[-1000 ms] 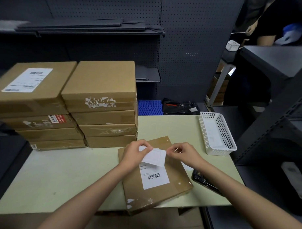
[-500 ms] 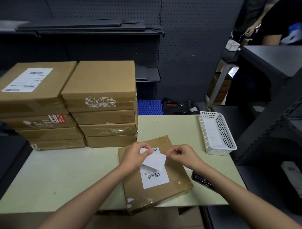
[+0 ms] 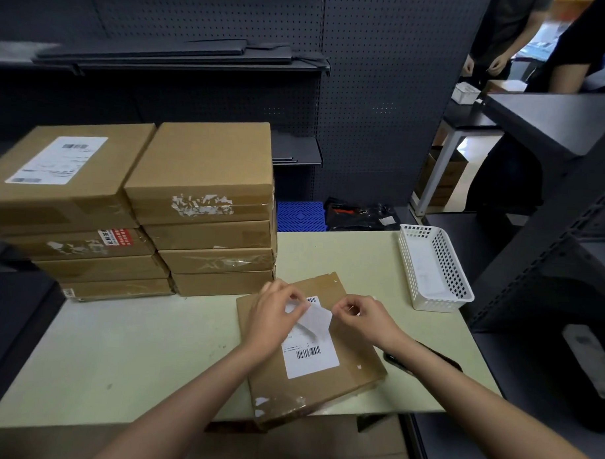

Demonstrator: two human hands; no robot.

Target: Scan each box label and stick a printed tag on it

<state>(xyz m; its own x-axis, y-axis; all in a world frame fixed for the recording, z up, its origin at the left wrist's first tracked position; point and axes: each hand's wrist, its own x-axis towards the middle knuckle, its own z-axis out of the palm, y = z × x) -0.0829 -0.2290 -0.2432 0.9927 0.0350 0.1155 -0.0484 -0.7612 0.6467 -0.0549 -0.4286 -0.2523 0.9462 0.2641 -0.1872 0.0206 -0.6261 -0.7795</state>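
Head view from where I'm standing: the biggest thing is the pale green table [image 3: 125, 353], with dark pegboard shelving [image 3: 384, 95] behind it. On the table's far left sit two stacks of brown cardboard boxes side by side, touching each other, four high each; the left stack [image 3: 71, 218] has a white shipping label on its top box, the right stack [image 3: 205, 208] has torn tape scraps on the front of its top box. Closer to the person, a single flat box [image 3: 358, 368] lies at an angle, its near corner hanging a bit over the table's front edge. It has a white barcode label [image 3: 310, 353] on top. At the table's right side is a white perforated plastic basket [image 3: 433, 268], well apart from the box. A dark phone-like device [image 3: 392, 359] lies just right of the box, mostly hidden under the right forearm. Both hands hover over the far half of that box: the left hand [image 3: 274, 317] pinches one edge of a small white printed tag [image 3: 316, 321] between thumb and fingers, and the right hand [image 3: 363, 319] has its fingers curled with the tips pinched right at the tag's other edge, though I honestly can't tell if it's gripping the tag itself or a backing strip. The tag sits just above the barcode label, overlapping its top part.
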